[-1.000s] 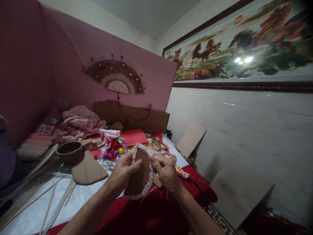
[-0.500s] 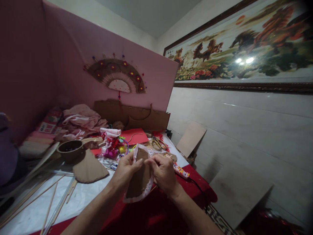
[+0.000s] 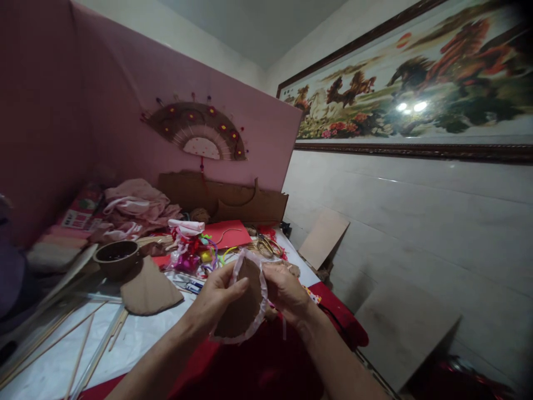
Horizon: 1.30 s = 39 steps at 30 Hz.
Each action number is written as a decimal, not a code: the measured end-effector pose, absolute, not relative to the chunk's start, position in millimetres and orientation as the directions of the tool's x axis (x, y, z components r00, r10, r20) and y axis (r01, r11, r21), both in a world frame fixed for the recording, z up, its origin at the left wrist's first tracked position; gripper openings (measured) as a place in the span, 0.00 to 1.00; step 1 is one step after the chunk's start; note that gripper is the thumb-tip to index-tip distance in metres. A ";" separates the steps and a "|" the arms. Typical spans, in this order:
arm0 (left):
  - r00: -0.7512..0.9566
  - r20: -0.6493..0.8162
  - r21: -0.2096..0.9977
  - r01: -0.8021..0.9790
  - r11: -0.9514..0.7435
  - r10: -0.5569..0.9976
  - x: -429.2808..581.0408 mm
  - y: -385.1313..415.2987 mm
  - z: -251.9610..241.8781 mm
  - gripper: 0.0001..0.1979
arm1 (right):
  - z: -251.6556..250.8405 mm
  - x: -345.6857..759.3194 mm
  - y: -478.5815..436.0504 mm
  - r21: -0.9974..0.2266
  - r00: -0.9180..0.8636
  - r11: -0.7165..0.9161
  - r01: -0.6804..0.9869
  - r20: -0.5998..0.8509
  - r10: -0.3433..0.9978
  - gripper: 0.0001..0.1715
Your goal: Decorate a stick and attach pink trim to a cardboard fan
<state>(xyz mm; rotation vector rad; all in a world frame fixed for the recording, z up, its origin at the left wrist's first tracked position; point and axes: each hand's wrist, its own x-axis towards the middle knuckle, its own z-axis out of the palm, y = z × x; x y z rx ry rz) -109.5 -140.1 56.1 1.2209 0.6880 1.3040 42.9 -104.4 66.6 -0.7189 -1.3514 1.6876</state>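
Between my hands is a cardboard piece (image 3: 244,305) with pale fabric folded over its edges, its brown inner face turned toward me. My left hand (image 3: 219,294) grips its left side, thumb lying across the cardboard and fingers behind. My right hand (image 3: 287,289) is closed at the upper right edge, where its fingertips are partly hidden behind the fabric rim. A thin pale strip (image 3: 284,328) hangs below my right hand. Just beyond lie gold-handled scissors (image 3: 266,245) and a heap of colourful craft bits (image 3: 187,250).
To the left are a fan-shaped cardboard piece (image 3: 150,289), a brown bowl (image 3: 116,258) and several thin wooden sticks (image 3: 83,344). A patterned tool (image 3: 312,294) with a cord lies behind my right wrist. Further back stand pink cloth (image 3: 137,200) and a cardboard sheet (image 3: 237,203).
My right hand has moved from the middle of the cardboard's face to its right edge, its fingers now behind the rim. The piece has turned slightly. My left hand keeps its hold.
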 end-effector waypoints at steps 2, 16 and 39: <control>0.210 0.239 0.932 -0.322 -0.164 0.948 -110.0 -140.9 56.9 0.13 | 66.4 44.4 -104.3 -0.959 -0.512 -0.093 -0.268 0.060 0.857 0.19; 0.228 0.255 0.929 -0.326 -0.173 0.940 -110.8 -141.5 58.1 0.13 | 73.9 48.4 -111.8 -0.897 -0.401 0.439 0.060 0.381 0.833 0.30; 0.195 0.169 0.913 -0.399 -0.080 0.966 -109.1 -140.1 55.5 0.11 | 65.3 41.2 -112.5 -0.434 -0.323 0.743 0.510 0.703 0.633 0.26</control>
